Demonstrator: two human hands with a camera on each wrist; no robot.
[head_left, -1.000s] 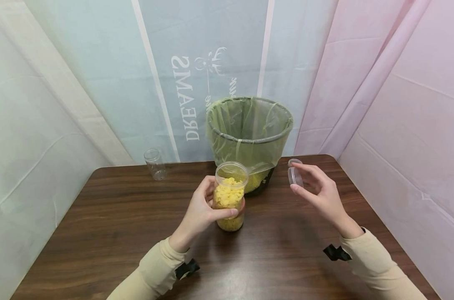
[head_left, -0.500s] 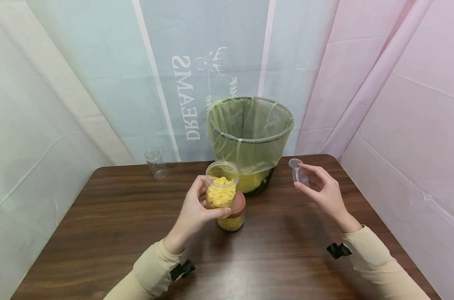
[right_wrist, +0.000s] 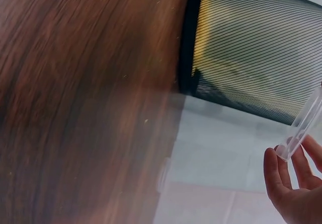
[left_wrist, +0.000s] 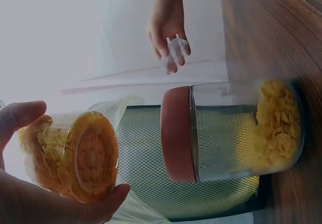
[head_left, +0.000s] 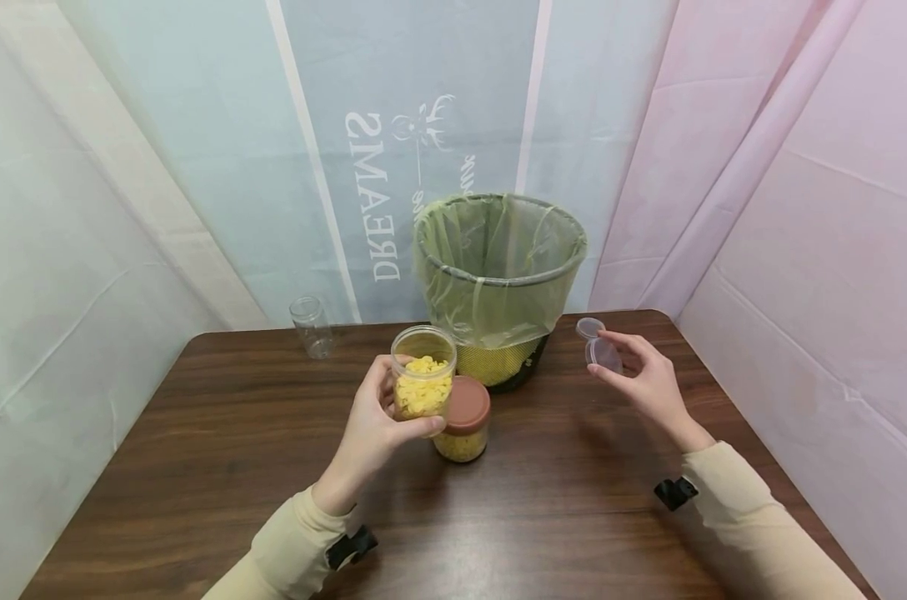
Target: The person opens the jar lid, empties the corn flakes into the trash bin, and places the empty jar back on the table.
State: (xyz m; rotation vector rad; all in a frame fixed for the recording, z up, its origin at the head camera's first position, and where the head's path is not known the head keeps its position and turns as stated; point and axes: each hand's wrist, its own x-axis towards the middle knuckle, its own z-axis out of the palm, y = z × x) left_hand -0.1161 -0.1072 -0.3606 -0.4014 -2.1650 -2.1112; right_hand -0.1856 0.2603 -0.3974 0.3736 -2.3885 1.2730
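In the head view my left hand (head_left: 363,437) grips a clear, lidless jar (head_left: 424,377) of yellow flakes that look like cornflakes. It is held above the table, tilted slightly, and the left wrist view shows its base. Close beside it on the table stands a jar with a reddish-brown lid (head_left: 468,406); some flakes lie in its bottom, seen through its wall (left_wrist: 276,133) in the left wrist view. Off to the right, my right hand (head_left: 648,387) pinches a clear round lid (head_left: 604,355) by its edge, tilted, over the table.
Behind the lidded jar stands a mesh wastebasket (head_left: 491,367) with a yellow-green liner. A second clear lid (head_left: 590,327) lies at the table's back right. Near the back left edge is a clear jar (head_left: 314,333) with nothing visible inside. Cloth walls surround the table (head_left: 513,533).
My left hand has moved left with the open jar, uncovering the brown-lidded jar behind it. My right hand has shifted slightly right, and the clear lid in it has turned more face-on.
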